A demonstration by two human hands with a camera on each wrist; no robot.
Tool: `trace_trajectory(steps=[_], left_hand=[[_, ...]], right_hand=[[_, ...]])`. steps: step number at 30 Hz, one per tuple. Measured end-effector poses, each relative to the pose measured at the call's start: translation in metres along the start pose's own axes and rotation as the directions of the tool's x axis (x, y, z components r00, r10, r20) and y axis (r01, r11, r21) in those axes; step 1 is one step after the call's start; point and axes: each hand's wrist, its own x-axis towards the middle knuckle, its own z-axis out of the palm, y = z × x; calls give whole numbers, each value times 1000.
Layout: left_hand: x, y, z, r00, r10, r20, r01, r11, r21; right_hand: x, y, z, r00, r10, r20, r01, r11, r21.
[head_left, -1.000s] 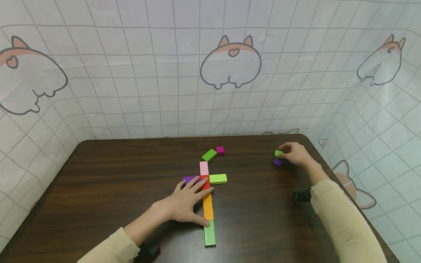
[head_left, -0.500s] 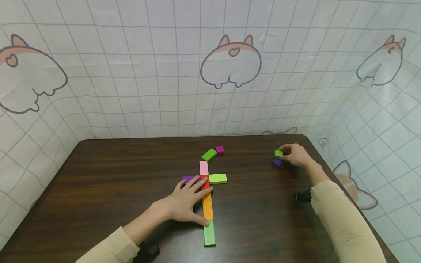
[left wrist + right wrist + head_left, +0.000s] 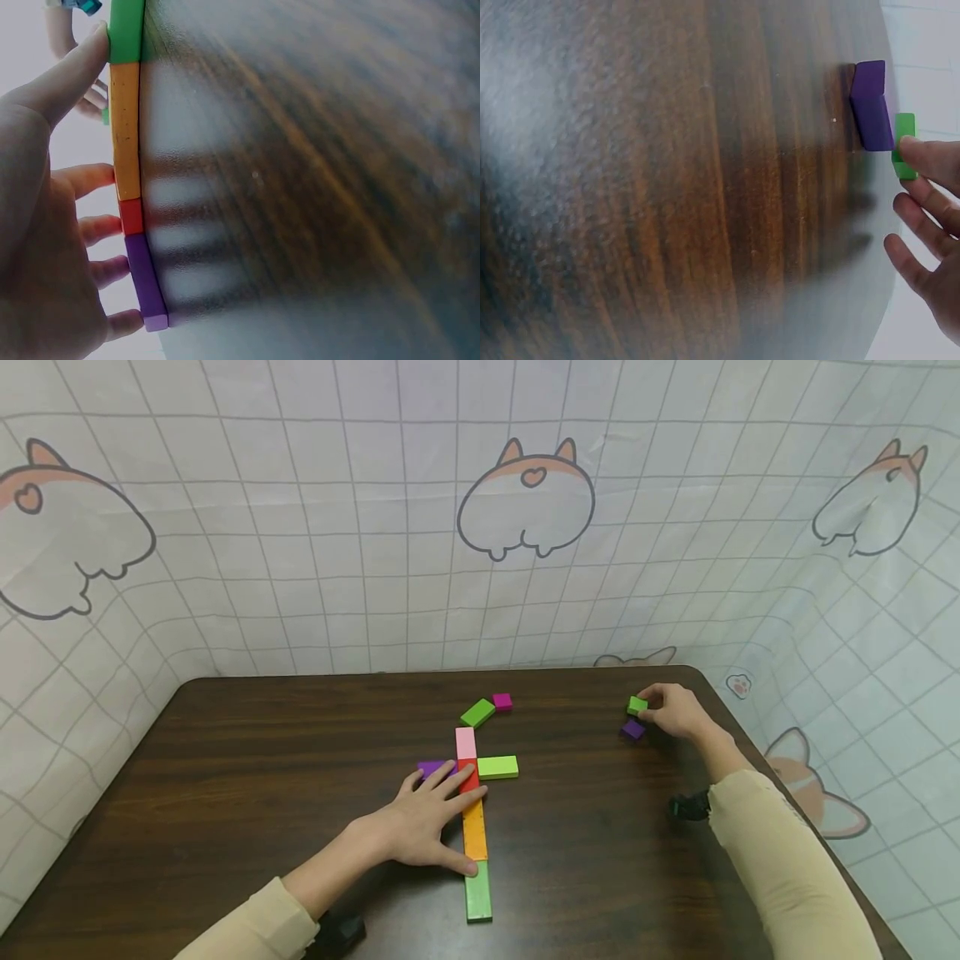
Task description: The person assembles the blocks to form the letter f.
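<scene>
My right hand, at the table's far right, pinches a small green block between thumb and index finger. A dark purple block lies on the table just below that pair. My left hand spreads over a line of blocks. Its thumb touches the long green block, and its fingertips rest at the orange block, red block and purple block. A pink block continues the line past the red one, and a lime block sticks out to the right.
Beyond the pink block, a slanted green block lies corner to corner with a magenta block. All sit on a dark wooden table. A white checked curtain hangs behind the table and along its sides.
The small green block has shifted slightly up and right with my right hand, away from the dark purple block. My left hand stays in place on the line.
</scene>
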Motion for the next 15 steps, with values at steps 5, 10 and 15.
trace_trajectory(steps=[5, 10, 15], left_hand=[[0, 1, 0, 1000, 0, -1, 0, 1000, 0], [0, 1, 0, 1000, 1, 2, -1, 1000, 0], [-1, 2, -1, 1000, 2, 3, -2, 1000, 0]], right_hand=[[1, -5, -2, 1000, -19, -15, 19, 1000, 8], [2, -11, -2, 999, -33, -39, 34, 999, 16], [5, -17, -1, 997, -49, -56, 50, 999, 15]])
